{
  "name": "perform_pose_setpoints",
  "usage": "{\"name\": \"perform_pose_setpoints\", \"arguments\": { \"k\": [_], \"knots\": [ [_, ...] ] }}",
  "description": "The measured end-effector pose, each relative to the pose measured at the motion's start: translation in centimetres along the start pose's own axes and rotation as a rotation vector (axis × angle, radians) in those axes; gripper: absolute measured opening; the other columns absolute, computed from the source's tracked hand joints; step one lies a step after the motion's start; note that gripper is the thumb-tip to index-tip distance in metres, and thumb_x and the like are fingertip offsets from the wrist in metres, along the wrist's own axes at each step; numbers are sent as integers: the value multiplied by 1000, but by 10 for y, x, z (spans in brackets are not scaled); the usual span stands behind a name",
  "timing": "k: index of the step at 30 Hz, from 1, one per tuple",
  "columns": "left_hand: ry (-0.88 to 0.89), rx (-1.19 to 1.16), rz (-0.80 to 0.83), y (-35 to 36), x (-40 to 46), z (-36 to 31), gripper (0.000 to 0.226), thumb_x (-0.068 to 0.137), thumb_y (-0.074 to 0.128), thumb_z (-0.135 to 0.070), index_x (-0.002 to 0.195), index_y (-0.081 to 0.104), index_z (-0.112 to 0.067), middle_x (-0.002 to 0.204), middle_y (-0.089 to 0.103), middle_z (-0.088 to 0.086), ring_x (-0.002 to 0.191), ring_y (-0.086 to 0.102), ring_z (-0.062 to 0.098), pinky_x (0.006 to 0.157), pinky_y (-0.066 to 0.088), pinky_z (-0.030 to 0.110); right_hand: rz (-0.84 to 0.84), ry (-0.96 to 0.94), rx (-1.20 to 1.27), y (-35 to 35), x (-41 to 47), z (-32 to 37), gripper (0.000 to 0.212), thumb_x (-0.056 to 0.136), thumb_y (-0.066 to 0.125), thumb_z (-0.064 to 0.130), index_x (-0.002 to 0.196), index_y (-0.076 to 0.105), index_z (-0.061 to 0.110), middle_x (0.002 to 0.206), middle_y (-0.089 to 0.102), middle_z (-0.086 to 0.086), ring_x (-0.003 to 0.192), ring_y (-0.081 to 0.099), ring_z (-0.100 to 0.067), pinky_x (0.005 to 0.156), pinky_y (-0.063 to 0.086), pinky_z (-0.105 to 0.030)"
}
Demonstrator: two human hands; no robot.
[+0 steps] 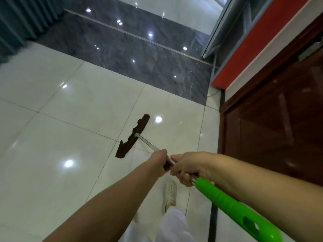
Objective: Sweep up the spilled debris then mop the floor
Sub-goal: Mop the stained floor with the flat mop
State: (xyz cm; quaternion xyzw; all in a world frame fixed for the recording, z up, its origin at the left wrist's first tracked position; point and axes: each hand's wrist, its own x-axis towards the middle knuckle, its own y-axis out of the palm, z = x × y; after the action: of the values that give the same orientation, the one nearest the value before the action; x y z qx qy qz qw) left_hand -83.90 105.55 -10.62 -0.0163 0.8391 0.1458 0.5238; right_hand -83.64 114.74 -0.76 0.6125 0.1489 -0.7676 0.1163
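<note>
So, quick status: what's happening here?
Both hands, left hand and right hand, grip the mop handle. Mop head flat on white tiles. Nothing blocking.

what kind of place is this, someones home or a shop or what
Probably an indoor entrance or lobby area, though home or business is unclear. Glossy white floor tiles meet a dark polished stone strip with a metal sliding-door track; a brown wooden door stands at the right, a teal curtain at the left.

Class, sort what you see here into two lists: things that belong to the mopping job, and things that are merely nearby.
Belongs to the job:
mop
left hand and right hand, both gripping the mop's handle
white tiled floor

Merely nearby:
brown door
curtain
dark stone strip
</note>
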Motion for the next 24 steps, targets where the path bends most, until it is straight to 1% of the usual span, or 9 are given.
{"name": "perform_pose_setpoints", "arguments": {
  "k": [5,7,12,14,16,17,19,21,24],
  "knots": [
    [12,-142,-120,4,16,-31,35,98,36,-10,62,34,-8,60,34,8,50,36,18,26,33,12,87,-19,-214,-14,8,49,45,94,46,-2,125,47,30,49,41,-2,31,34,-4,34,33,-12],
    [30,-187,-169,10,21,-44,36,97,36,-8,61,32,-8,59,34,8,50,35,19,25,32,11,112,-27,-295,-23,13,68,48,93,46,-3,130,46,27,52,40,-2,32,34,-4,33,32,-12],
    [48,-293,-265,22,35,-71,32,97,34,-7,65,34,-4,56,35,8,47,36,18,23,30,10,180,-31,-394,-44,34,106,60,93,44,-4,141,38,30,49,39,-1,29,32,-4,30,30,-10],
    [78,-355,-282,27,41,-79,18,97,33,-6,88,46,2,57,35,8,48,38,19,24,32,11,208,-37,-438,-49,42,119,56,93,44,-4,140,40,27,53,37,-2,27,32,-4,30,30,-10],
    [94,-408,-329,28,52,-83,33,96,32,-5,123,51,-2,59,36,9,50,41,19,28,35,12,229,-54,-482,-53,51,128,55,93,42,-5,138,41,26,57,36,-2,27,32,-4,30,29,-10],
    [97,-429,-350,27,58,-83,33,96,32,-5,123,51,-2,60,37,9,51,42,19,29,35,12,242,-63,-504,-54,57,130,55,94,42,-5,139,40,27,58,35,-2,27,31,-4,31,28,-9],
    [87,-469,-380,25,70,-83,17,96,33,-8,93,49,-1,62,40,8,48,44,18,29,35,11,274,-75,-549,-54,66,132,55,95,41,-5,140,39,26,58,35,-2,27,32,-3,31,28,-9],
    [67,-490,-409,22,81,-82,27,95,33,-10,69,38,-8,58,36,7,35,42,15,29,32,10,301,-76,-552,-56,75,133,55,95,40,-4,143,37,24,58,34,-1,27,31,-3,33,27,-8],
    [64,-470,-444,27,92,-84,33,97,34,-11,64,36,-9,56,36,7,18,37,11,27,29,9,340,-87,-532,-68,78,137,54,95,39,-3,144,36,20,58,32,0,27,30,-2,32,26,-8]
  ]
}}
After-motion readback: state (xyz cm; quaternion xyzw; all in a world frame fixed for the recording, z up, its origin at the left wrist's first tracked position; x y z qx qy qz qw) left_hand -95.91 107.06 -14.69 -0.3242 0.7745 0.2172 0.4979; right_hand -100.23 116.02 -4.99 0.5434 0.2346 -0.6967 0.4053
